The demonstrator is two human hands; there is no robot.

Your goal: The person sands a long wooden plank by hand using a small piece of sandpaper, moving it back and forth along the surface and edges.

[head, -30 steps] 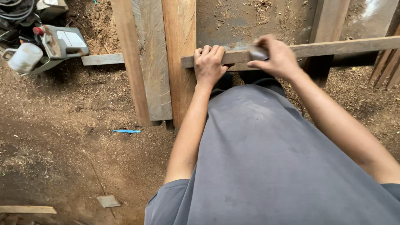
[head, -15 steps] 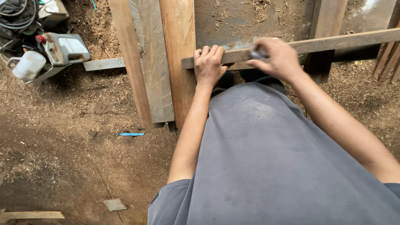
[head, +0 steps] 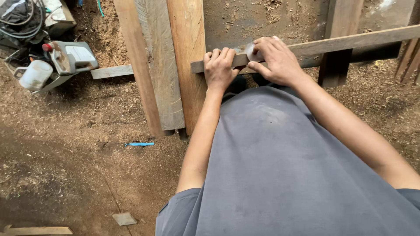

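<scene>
wooden strip [head: 332, 43], long and thin, runs slantwise from beside the upright planks up toward the right edge of the view, and both hands are on its near end. the left hand [head: 218, 70] is curled over the strip's end, fingers [head: 221, 54] wrapped across the top, holding it tight right where it meets the orange plank [head: 188, 57]. the right hand [head: 275, 61] sits just to the right of the left on the same strip, pressing a small grey piece [head: 253, 51] (maybe sandpaper, it is too hidden to tell) flat against the wood, thumb underneath and fingers closed on top.

left of the strip stand three planks side by side: the orange one touching the strip, a grey plank [head: 159, 65] beside it and a paler plank [head: 133, 65] further left. a dark post [head: 339, 43] crosses behind the strip on the right. well left of the strip sit a grey power tool [head: 70, 57], a white jug [head: 35, 75] and coiled cables [head: 22, 22]. below the strip, on the sawdust floor [head: 65, 175], lie a thin blue object [head: 139, 144] and a flat grey scrap [head: 124, 218]. the person's grey shirt [head: 284, 175] fills the lower right.
</scene>
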